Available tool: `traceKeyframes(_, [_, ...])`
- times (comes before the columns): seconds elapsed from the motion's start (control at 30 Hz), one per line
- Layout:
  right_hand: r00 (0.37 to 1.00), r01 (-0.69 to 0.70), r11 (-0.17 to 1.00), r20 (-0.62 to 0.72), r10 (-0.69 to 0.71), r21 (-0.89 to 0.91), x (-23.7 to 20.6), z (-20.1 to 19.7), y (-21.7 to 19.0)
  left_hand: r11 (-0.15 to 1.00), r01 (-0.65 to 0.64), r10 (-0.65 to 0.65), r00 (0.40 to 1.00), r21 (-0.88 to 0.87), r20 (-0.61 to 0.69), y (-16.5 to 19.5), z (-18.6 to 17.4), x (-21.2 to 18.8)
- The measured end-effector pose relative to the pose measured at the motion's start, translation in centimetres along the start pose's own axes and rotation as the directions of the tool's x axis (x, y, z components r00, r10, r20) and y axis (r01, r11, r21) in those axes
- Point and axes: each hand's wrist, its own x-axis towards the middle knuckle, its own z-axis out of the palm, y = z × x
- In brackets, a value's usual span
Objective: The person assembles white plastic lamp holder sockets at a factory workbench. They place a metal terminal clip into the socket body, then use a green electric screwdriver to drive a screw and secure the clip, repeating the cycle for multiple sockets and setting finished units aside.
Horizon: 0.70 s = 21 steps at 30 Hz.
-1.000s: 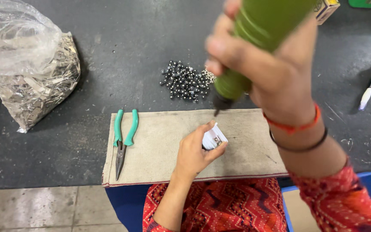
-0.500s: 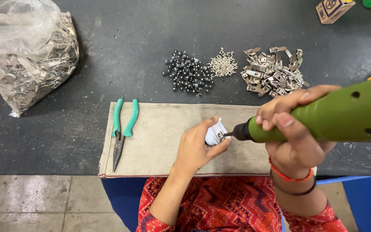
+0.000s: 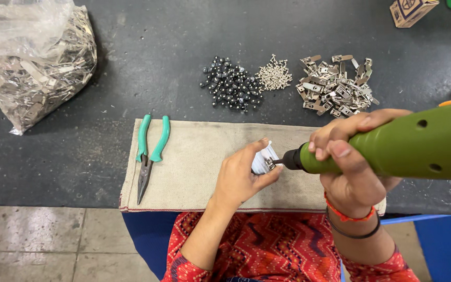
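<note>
My left hand pinches a small white part with a metal piece on it, held over a beige cloth. My right hand grips a green electric screwdriver lying nearly level. Its dark tip touches the metal piece on the white part. Past the cloth lie three piles: black round pieces, small screws and metal brackets.
Green-handled pliers lie on the left end of the cloth. A clear plastic bag of metal parts sits at the far left on the dark table. A small cardboard box stands at the back right.
My right hand swung the green screwdriver down from upright to level and brought its tip onto the white part. My left hand stayed in place.
</note>
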Motion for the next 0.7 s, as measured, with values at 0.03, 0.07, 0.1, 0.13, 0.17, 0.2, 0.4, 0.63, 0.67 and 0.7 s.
traceKeyframes(0.03, [1.0,-0.001,1.0,0.006,0.001,0.001,0.03,0.0,-0.06,1.0,0.003,-0.003,1.0,-0.002,0.002,0.01,-0.01,0.03])
traceKeyframes(0.07, [1.0,-0.006,1.0,0.006,0.006,0.011,0.03,0.02,-0.12,1.0,-0.007,0.007,1.0,-0.003,-0.004,0.02,-0.03,0.05])
traceKeyframes(0.1, [1.0,-0.006,1.0,0.007,0.006,0.008,0.04,0.05,-0.13,1.0,-0.015,0.015,1.0,-0.003,-0.01,0.02,-0.04,0.07])
traceKeyframes(0.13, [1.0,-0.007,1.0,0.008,0.007,0.006,0.05,0.09,-0.14,1.0,-0.023,0.023,1.0,-0.003,-0.016,0.02,-0.06,0.06])
traceKeyframes(0.17, [1.0,-0.003,1.0,0.009,0.003,-0.009,0.07,0.13,-0.13,1.0,-0.015,0.015,1.0,-0.001,-0.009,0.02,-0.07,0.06])
traceKeyframes(0.2, [1.0,0.0,1.0,0.008,0.0,-0.017,0.07,0.2,-0.07,1.0,-0.006,0.006,1.0,0.0,-0.003,0.01,-0.06,0.06])
traceKeyframes(0.4, [1.0,-0.002,1.0,0.007,0.002,-0.011,0.0,0.49,0.22,1.0,-0.006,0.006,1.0,0.01,-0.014,-0.03,0.09,0.08])
traceKeyframes(0.63, [1.0,0.004,0.999,0.03,-0.003,-0.033,0.14,0.61,0.29,1.0,-0.015,0.014,1.0,-0.011,-0.025,-0.08,0.05,0.14])
traceKeyframes(0.67, [0.999,0.007,0.999,0.038,-0.006,-0.037,0.13,0.64,0.25,1.0,-0.012,0.011,1.0,-0.004,-0.019,-0.09,0.05,0.16])
traceKeyframes(0.7, [0.999,0.009,0.999,0.046,-0.006,-0.044,0.13,0.67,0.22,1.0,-0.007,0.007,1.0,0.002,-0.013,-0.1,0.04,0.17])
